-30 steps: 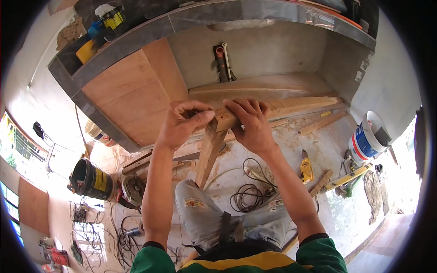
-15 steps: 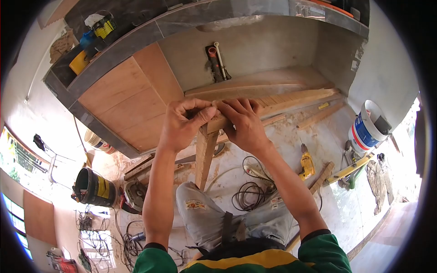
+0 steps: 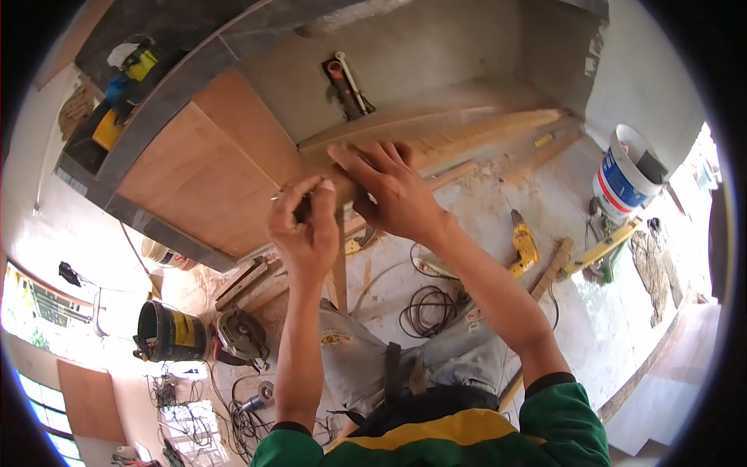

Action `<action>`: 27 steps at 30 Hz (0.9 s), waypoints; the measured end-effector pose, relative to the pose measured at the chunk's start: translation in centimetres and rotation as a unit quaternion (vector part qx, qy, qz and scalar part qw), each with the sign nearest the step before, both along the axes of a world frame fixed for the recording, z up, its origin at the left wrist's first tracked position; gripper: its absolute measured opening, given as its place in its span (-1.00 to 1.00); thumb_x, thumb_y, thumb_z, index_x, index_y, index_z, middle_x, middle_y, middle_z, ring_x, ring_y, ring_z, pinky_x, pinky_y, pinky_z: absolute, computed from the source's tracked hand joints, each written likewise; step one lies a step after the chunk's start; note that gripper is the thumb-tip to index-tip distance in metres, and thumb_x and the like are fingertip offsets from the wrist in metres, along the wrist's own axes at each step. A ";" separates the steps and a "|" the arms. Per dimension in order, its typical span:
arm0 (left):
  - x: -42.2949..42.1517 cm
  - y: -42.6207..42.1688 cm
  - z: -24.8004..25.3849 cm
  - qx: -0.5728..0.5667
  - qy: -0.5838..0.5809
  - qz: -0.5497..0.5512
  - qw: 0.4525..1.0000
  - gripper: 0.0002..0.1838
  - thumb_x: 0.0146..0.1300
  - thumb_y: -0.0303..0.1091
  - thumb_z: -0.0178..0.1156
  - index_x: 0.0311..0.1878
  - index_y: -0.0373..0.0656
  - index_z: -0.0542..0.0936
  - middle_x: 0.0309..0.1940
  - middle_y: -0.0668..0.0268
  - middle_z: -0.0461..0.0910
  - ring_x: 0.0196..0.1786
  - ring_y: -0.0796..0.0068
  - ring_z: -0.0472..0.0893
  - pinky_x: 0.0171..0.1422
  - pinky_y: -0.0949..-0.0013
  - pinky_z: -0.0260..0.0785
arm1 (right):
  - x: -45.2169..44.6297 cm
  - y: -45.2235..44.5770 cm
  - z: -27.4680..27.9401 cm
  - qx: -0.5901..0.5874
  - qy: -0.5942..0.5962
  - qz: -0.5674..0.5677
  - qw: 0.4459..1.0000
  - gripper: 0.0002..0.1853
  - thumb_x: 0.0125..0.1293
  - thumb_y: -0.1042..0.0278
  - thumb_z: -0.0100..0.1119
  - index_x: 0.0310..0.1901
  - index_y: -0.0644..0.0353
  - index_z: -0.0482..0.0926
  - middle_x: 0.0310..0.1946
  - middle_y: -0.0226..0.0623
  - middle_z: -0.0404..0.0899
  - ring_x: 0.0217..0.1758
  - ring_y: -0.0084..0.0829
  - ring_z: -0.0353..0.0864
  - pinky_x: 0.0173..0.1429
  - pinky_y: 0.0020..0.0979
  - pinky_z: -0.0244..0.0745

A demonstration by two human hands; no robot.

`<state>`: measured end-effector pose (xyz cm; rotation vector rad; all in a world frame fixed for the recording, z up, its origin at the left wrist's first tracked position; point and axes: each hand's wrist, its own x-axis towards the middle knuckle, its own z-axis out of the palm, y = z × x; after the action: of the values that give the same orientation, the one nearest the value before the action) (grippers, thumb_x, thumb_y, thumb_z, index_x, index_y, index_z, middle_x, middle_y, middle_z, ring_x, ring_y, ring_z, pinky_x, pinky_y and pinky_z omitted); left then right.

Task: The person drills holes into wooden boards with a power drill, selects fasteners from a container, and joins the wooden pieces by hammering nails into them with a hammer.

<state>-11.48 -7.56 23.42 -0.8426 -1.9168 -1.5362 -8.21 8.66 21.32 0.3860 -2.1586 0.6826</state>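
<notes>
My left hand [image 3: 305,229] is raised, with thumb and fingers closed in a pinch. A tiny shiny tip shows at its fingers, too small to name. Close on its right, my right hand [image 3: 395,191] lies over the near end of a long wooden board [image 3: 475,138], fingers across the top and thumb partly hidden. Saw-like lines cross the board, which stretches away to the right. Below the hands, an upright wooden piece [image 3: 340,268] comes down towards my knee, partly covered by my left hand.
A yellow drill [image 3: 524,247] and coiled cable [image 3: 430,311] lie on the floor. A white-blue bucket [image 3: 622,175] stands right, near a yellow level [image 3: 603,247]. At left are a black bucket [image 3: 175,331] and circular saw [image 3: 240,335]. Plywood panels [image 3: 194,175] front the counter.
My left hand has dropped and come away from the board's end, still pinched. My right hand has shifted left along the wood. The whole view has tilted.
</notes>
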 end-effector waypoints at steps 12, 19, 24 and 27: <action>-5.3 -3.0 -2.6 -0.160 0.319 0.151 0.922 -0.74 0.45 -0.34 0.17 -0.13 -0.35 0.74 -0.09 0.09 0.73 -0.07 0.26 0.73 0.10 0.33 0.59 | 26.5 21.4 -13.6 -0.222 -0.177 -0.377 0.882 -0.59 0.25 0.29 0.29 0.10 0.28 0.60 -0.19 -0.10 0.73 -0.04 -0.15 0.75 0.06 -0.20 0.60; -7.7 -5.8 -4.1 -0.287 0.475 0.316 0.769 -0.78 0.40 -0.45 0.15 0.03 -0.15 0.70 0.05 0.17 0.70 0.01 0.20 0.71 0.07 0.19 0.57 | 46.7 16.1 -46.8 -0.148 -0.663 -0.382 0.627 -0.31 0.22 -0.20 0.36 0.12 0.29 0.59 -0.10 0.10 0.64 -0.28 0.02 0.68 -0.08 -0.03 0.62; -0.8 0.7 -2.4 -0.034 0.138 0.218 0.966 -0.84 0.31 -0.45 0.23 -0.08 -0.21 0.68 -0.11 0.20 0.70 -0.14 0.27 0.67 -0.01 0.27 0.50 | 48.3 6.7 -54.3 -0.241 -0.597 -0.499 0.579 0.02 0.16 -0.05 0.40 0.48 0.41 0.11 0.26 0.29 0.45 0.31 0.15 0.49 0.39 -0.09 0.41; -1.0 1.3 -1.9 0.055 0.129 0.120 0.983 -0.90 0.25 -0.48 0.26 -0.24 -0.29 0.68 -0.23 0.17 0.71 -0.23 0.37 0.63 -0.14 0.33 0.47 | 46.9 6.6 -50.0 -0.365 -0.524 -0.566 0.522 -0.24 0.20 0.06 0.26 0.28 0.49 0.29 0.14 0.34 0.50 0.23 0.19 0.52 0.34 -0.05 0.40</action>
<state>-12.46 -6.23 21.49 -0.6955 -1.6645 -1.3060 38.67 15.22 -28.67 -2.2259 -2.0754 0.9665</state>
